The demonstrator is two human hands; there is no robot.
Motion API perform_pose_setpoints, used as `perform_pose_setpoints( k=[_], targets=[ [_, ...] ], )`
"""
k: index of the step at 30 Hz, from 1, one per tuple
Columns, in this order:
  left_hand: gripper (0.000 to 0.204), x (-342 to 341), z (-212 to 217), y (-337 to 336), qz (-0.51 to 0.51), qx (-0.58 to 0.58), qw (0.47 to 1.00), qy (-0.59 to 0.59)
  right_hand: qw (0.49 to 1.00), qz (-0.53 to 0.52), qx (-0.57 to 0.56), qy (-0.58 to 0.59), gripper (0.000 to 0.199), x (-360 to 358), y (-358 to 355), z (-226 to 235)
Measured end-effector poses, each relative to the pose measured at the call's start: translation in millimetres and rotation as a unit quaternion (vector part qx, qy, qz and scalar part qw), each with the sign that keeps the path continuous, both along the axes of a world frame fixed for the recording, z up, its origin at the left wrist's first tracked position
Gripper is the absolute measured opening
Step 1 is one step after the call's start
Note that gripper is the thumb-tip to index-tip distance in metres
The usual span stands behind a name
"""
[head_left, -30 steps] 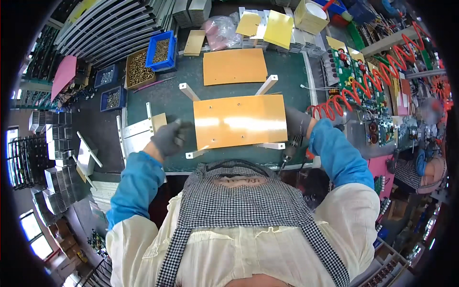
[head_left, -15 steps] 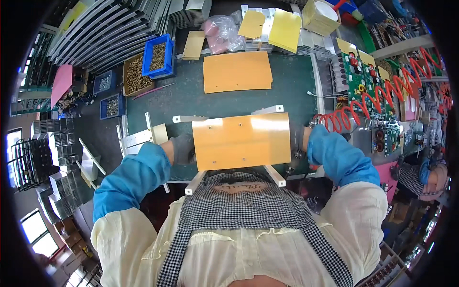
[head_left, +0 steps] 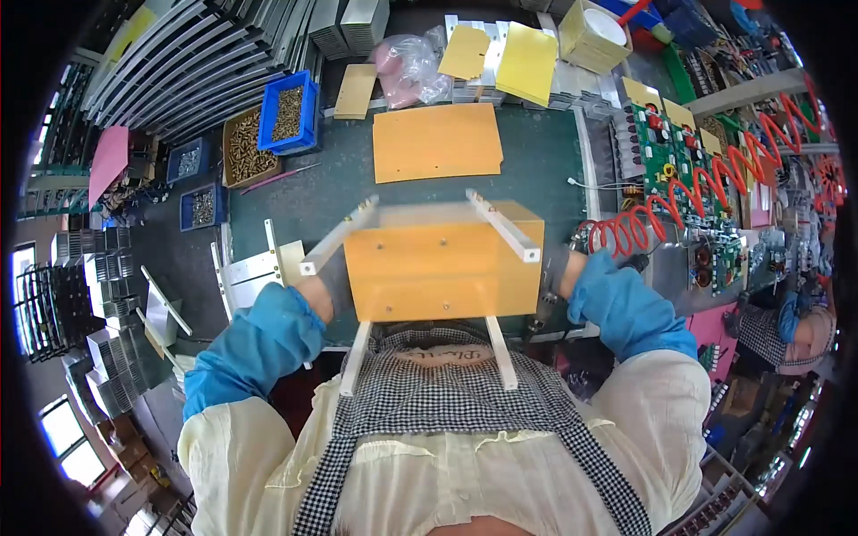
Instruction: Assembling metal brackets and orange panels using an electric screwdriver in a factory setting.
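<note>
A yellow-orange rectangular panel with several small fasteners is held level in front of my chest. Pale square bars stick out around it: one far left bar, one far right bar and two nearer ones, such as the near left bar. My left hand, in a dark glove, grips the panel's left edge. At the opposite edge my right hand, gloved too, holds on; its fingers are mostly hidden. The far edge of the panel is smeared by motion.
Another orange sheet lies beyond on the green bench top. Blue bins of screws stand at the far left. A silver bracket piece rests left of my hand. On the right, a red coiled hose crosses green circuit boards.
The panel has tilted and turned between my hands. Its far bars have swung toward me over the panel, and the near bars now show longer against my apron.
</note>
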State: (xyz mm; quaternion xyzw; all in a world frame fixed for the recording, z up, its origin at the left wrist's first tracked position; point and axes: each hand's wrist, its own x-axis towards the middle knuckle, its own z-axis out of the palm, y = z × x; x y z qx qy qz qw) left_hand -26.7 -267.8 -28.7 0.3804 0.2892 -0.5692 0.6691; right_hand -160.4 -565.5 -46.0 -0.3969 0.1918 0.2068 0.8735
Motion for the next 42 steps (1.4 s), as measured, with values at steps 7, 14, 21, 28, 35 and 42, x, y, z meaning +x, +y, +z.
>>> perform_pose_setpoints(
  k=[7,14,21,28,35,42],
  targets=[
    [0.040,87,45,-27,0.076,-0.099,0.944,-0.307,0.952,0.062,0.077,-0.289,0.044,61,-56,37],
    [0.041,69,94,-31,0.085,-0.181,0.809,-0.552,0.897,0.074,-0.015,-0.435,0.045,78,-52,64],
    [0.045,3,59,-29,0.182,-0.102,0.770,-0.603,0.592,-0.033,-0.596,-0.541,0.065,42,-28,58],
    [0.045,-45,42,-7,0.109,-0.055,0.699,-0.704,0.458,-0.012,-0.674,-0.580,0.061,-14,-18,42],
    [0.045,-60,36,1,0.126,0.033,0.771,-0.623,0.437,-0.004,-0.673,-0.597,0.053,-31,-11,52],
    [0.049,-57,31,-5,0.188,0.039,0.762,-0.618,0.447,-0.130,-0.736,-0.492,0.052,-32,-51,86]
  ],
)
